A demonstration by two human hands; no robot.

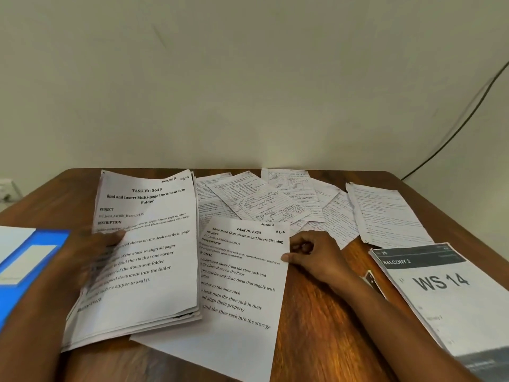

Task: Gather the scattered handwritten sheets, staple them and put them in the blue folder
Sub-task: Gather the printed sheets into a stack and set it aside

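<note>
We are at the start of the gathering. The handwritten sheets (278,205) lie spread at the back of the table (325,312), some on top of each other, one (385,213) a bit off to the right. None are in our hands yet.

Our left hand (82,257) holds a stack (143,252) of printed pages by its left edge; the hand is blurry, so we cannot tell how tight the hold is. Our right hand (311,255) rests with curled fingers at the right edge of a loose printed page (239,277), the thumb touching it. It does not hold any sheet.

The blue folder (27,260) sits at the far left, near the left hand. We see no stapler.

To do this well, we think we should first put the printed pages to one side. They are not the ones we want. Then we slide the handwritten sheets together one at a time, so none bend or get left under another. After that we tap the edges on the table to make them even.
</note>
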